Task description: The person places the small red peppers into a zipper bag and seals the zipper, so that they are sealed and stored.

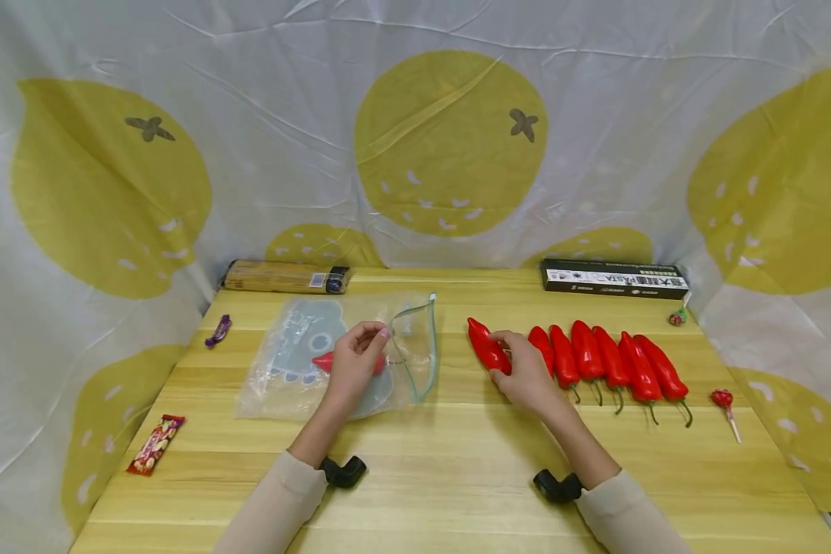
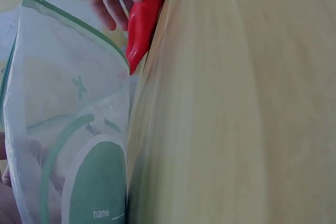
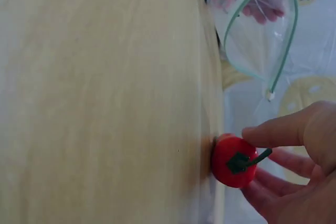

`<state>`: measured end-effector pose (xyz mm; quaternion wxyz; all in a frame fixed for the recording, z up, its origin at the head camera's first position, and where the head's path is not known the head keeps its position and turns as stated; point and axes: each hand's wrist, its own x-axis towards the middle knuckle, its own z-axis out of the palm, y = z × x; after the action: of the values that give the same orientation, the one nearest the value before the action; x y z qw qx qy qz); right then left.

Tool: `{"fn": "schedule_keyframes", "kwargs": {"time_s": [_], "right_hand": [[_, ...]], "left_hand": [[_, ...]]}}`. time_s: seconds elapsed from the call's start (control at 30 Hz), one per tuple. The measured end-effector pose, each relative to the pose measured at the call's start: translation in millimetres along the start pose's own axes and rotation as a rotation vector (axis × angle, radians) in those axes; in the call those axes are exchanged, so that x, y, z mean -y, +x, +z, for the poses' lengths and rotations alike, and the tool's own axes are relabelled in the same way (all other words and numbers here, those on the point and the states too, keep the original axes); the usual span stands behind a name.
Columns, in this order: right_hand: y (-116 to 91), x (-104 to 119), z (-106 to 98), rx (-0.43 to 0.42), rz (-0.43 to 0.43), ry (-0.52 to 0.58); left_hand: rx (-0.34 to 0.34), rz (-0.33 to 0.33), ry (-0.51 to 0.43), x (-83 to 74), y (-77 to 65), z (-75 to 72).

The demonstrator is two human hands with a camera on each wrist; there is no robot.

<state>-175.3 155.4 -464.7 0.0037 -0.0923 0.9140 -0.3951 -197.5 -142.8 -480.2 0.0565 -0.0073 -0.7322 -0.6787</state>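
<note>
Across the wooden tabletop (image 1: 450,485), pinches the clear zip bag (image 1: 277,385) near its gaping mouth with the left hand (image 1: 352,355), fingertips curled in against the thumb, seemingly to hold the opening apart, turned rightward. Grips one red pepper (image 1: 485,345), lying against the tabletop just right of the bag, with the right hand (image 1: 526,373), thumb on one side and fingers on the other, parted by its width, likely against rolling. Has six more peppers (image 1: 586,350) lined up beyond, stems toward the body, presumably for easy reach. Shows another pepper (image 1: 324,362) through the film, apparently inside the bag.
</note>
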Motion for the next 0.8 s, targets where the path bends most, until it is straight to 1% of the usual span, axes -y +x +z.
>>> {"fn": "schedule_keyframes", "kwargs": {"time_s": [0.07, 0.23, 0.33, 0.43, 0.6, 0.7, 0.8], "right_hand": [[-1, 1, 1, 0.005, 0.007, -0.03], [-3, 0, 2, 0.054, 0.021, -0.117], [-3, -1, 1, 0.049, 0.026, -0.131], [-2, -2, 0, 0.003, 0.027, -0.076], [-1, -3, -3, -0.1, 0.011, 0.054], [0, 3, -4, -0.139, 0.02, 0.139], [0, 10, -4, -0.138, 0.026, 0.222]], "left_hand": [[0.001, -0.001, -0.003, 1.1, 1.0, -1.2], [0.007, 0.002, -0.01, 0.5, 1.7, -3.9], [0.013, -0.002, -0.001, -0.4, 1.7, -5.3], [0.017, -0.019, -0.001, -0.3, 2.4, -6.8], [0.028, -0.033, 0.0, -0.9, 4.4, -7.9], [0.028, -0.032, 0.017, -11.8, 0.4, -7.5], [0.029, -0.037, 0.024, -23.8, -5.7, -7.4]]}}
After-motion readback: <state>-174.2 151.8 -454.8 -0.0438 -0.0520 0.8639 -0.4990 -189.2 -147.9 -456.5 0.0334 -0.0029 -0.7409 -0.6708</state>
